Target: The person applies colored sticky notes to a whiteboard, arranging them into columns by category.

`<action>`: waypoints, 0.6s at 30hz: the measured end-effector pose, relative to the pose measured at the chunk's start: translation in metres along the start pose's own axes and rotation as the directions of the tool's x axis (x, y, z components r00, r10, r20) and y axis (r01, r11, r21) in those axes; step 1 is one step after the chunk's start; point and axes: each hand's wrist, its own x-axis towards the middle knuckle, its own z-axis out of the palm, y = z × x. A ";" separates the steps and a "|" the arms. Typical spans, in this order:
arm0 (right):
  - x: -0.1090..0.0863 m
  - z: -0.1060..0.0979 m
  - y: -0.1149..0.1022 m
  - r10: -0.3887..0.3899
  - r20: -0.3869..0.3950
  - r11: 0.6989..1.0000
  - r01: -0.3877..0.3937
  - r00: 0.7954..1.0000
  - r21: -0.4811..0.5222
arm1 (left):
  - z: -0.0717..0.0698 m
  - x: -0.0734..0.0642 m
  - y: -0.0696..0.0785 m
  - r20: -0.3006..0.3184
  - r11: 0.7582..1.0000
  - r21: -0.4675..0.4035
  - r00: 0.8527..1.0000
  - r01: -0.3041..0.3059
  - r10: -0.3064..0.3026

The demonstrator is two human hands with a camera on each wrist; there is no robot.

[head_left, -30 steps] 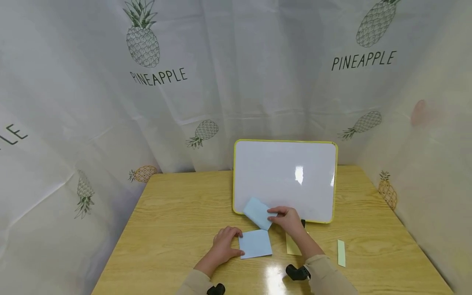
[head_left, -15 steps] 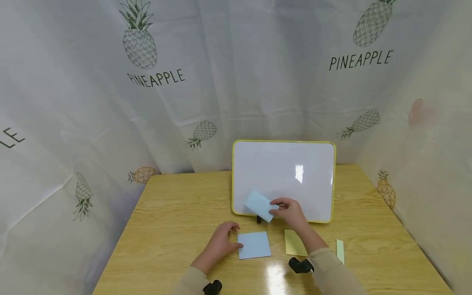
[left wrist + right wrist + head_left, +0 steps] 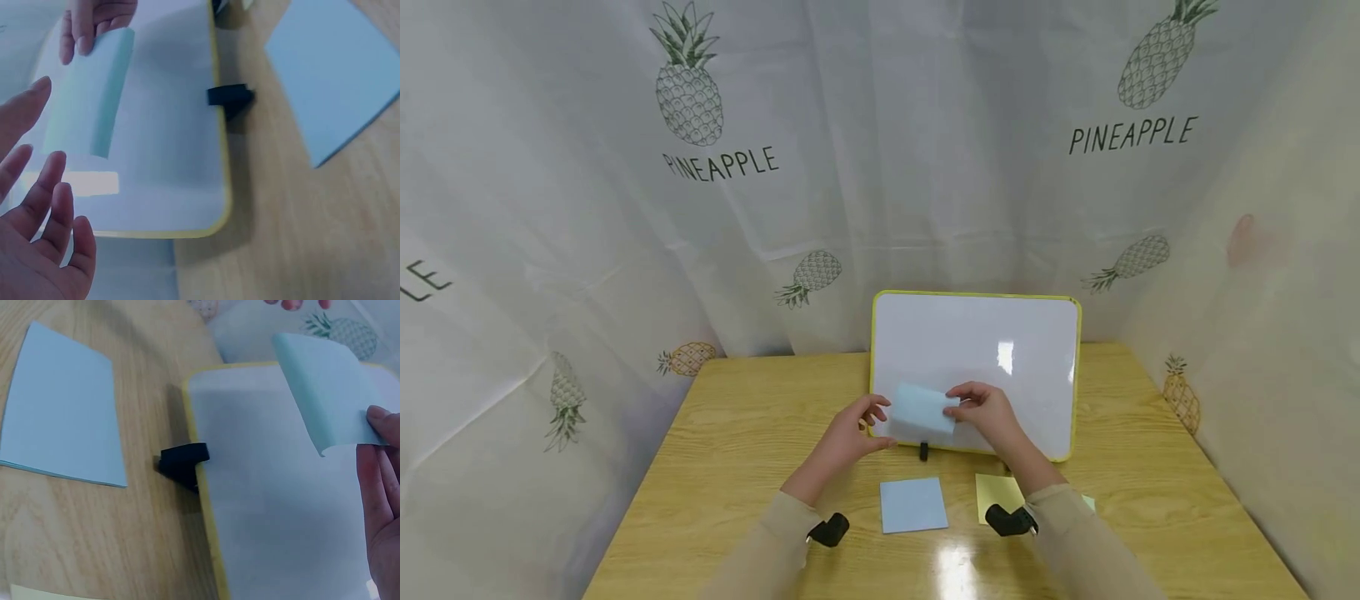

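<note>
The right hand (image 3: pixel 988 415) pinches 1 light-blue sheet (image 3: pixel 922 408) by its right edge, thumb on one face and fingers on the other. The sheet is in front of the lower left part of the whiteboard (image 3: pixel 962 342), slightly curled along its lower edge; whether it touches the board, I cannot tell. The left hand (image 3: pixel 850 432) holds nothing — its thumb and fingers are spread wide, just beside the sheet's left edge. A black clip (image 3: pixel 923 452) grips the board's yellow rim below the sheet. Nearer the person, a blue pad (image 3: pixel 913 506) lies flat on the wooden table (image 3: pixel 760 408), with 1 yellow paper (image 3: pixel 995 493) to its right — partly hidden by the right arm.
</note>
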 end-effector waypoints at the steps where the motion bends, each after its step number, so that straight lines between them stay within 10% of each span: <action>1: 0.001 0.000 -0.002 -0.008 0.006 1.000 0.008 1.000 -0.004 | -0.003 0.003 0.003 -0.001 1.000 0.009 1.000 -0.004 0.004; 18: 0.019 -0.002 -0.038 -0.113 -0.028 0.985 0.108 0.993 -0.132 | -0.035 0.053 0.033 -0.033 0.999 0.027 0.999 -0.039 0.039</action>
